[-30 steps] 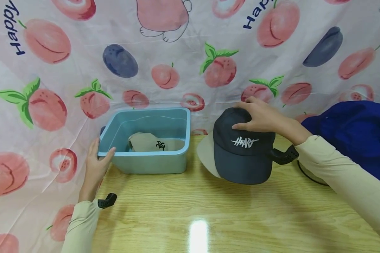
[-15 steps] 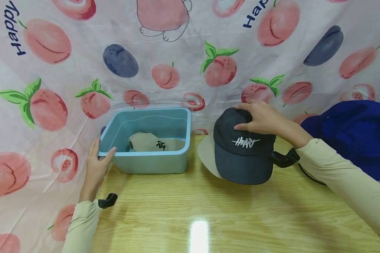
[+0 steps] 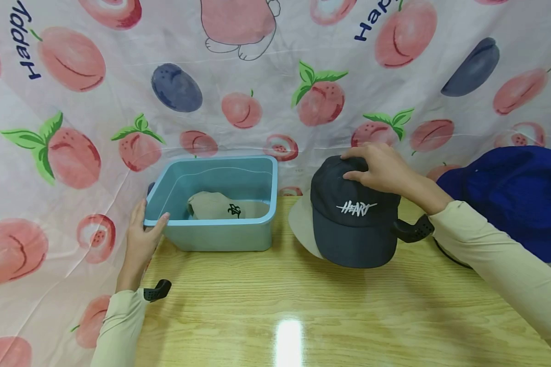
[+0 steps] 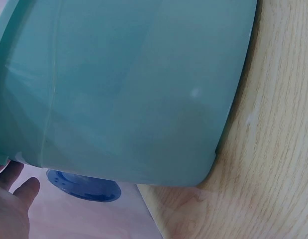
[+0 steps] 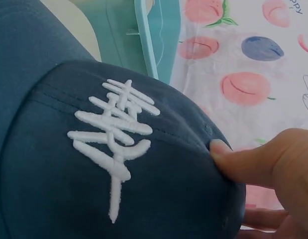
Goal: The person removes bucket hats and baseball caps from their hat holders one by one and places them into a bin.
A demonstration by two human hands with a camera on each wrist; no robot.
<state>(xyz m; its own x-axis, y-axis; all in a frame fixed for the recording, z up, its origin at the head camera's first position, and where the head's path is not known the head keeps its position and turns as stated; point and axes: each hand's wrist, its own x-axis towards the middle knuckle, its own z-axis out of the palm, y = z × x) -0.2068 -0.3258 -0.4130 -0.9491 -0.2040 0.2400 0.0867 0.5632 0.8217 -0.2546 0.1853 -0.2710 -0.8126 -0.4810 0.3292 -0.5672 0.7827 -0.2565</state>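
Note:
In the head view my right hand [image 3: 383, 171] grips the crown of a dark navy baseball cap [image 3: 353, 239] with white "HEART" lettering. My thumb [image 5: 243, 159] presses the crown in the right wrist view; the other fingers are partly hidden behind it. A beige cap brim [image 3: 300, 224] shows beneath the dark cap's left side. My left hand [image 3: 140, 242] holds the front left corner of a light blue plastic bin [image 3: 220, 237], thumb at the front rim, fingers along the left side. Inside the bin lies a beige cap [image 3: 211, 206] with a black emblem.
A royal blue cap [image 3: 519, 199] sits at the far right, with a dark-edged pale item partly hidden below it. The wooden table [image 3: 239, 306] runs along the front. Fruit-print cloth [image 3: 266, 76] covers the back and left side.
My right thumb has slid slightly up and to the right on the dark cap's crown. The caps, the bin and my left hand stay put; the whole view shifts slightly.

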